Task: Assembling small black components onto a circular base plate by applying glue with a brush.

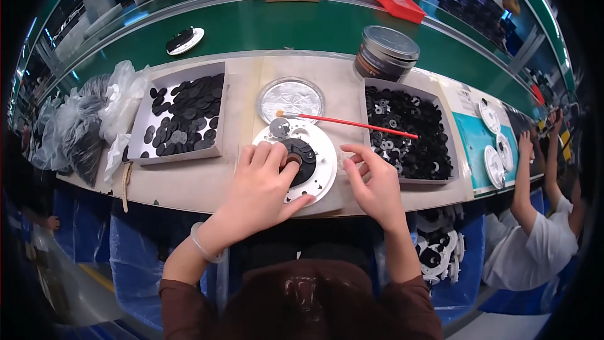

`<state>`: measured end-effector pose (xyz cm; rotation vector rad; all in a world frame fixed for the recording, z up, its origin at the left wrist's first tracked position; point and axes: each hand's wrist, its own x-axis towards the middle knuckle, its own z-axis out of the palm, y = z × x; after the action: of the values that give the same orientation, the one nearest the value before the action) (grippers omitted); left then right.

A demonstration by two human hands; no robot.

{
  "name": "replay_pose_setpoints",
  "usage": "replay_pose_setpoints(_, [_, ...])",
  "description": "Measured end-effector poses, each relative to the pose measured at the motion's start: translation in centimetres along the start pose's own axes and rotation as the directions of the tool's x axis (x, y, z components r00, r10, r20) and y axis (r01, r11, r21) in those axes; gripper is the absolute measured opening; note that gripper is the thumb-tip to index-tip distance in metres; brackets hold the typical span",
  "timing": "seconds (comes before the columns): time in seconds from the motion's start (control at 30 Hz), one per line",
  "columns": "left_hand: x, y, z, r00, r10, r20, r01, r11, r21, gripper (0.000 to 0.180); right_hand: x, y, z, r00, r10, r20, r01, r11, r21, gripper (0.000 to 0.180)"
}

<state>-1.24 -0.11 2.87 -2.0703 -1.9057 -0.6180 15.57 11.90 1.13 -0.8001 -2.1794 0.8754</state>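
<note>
A white round plate (327, 151) lies on the work table in front of me, with a black round part (306, 167) at its middle. My left hand (261, 182) reaches over the plate's left side, fingers bent onto the black part and thumb stretched along the near rim. The fingertips at the centre are partly hidden. Beside the plate's right edge, my right hand (376, 186) hovers with thumb and index finger apart; nothing shows between them. A small grey disc (279, 128) sits at the plate's far left edge. Beyond lies a red-handled brush (352, 123), its bristles over a clear round lid (290, 99).
Left stands a box of black discs (219, 145), next to plastic bags (88, 126). Right, another box (409, 181) holds small black and grey pieces, with a tin (387, 53) behind. A co-worker (535, 239) handles white plates at far right. A white-and-black assembly (187, 41) lies on the green surface.
</note>
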Motion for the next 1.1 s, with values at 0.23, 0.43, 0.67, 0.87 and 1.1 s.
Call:
replay_pose_setpoints(0.23, [0.0,0.0,-0.9,0.995,0.079,0.053,-0.065,0.973,-0.222,0.027,0.9,-0.5,1.2,0.996,-0.064,0.063,0.069,0.994,-0.084,0.027])
replay_pose_setpoints(0.43, [-0.7,1.4,-0.7,1.000,0.012,0.010,-0.010,0.979,-0.206,0.025,0.9,0.4,2.4,0.984,-0.165,0.070,0.169,0.984,-0.048,0.020])
replay_pose_setpoints(0.67, [-0.9,0.9,0.9,0.992,0.034,-0.121,-0.039,0.998,-0.040,0.026,1.1,0.1,2.5,0.980,-0.194,-0.043,0.193,0.981,-0.025,0.026])
replay_pose_setpoints(0.87, [-0.5,0.2,1.6,0.995,-0.027,-0.091,0.011,0.986,-0.168,0.025,0.8,1.1,4.0,0.972,-0.232,-0.017,0.222,0.945,-0.242,0.029])
replay_pose_setpoints(1.1, [-0.6,0.6,0.3,0.999,-0.036,0.002,0.035,0.952,-0.305,0.023,0.4,1.2,3.6,0.975,-0.220,0.021,0.220,0.961,-0.166,0.019])
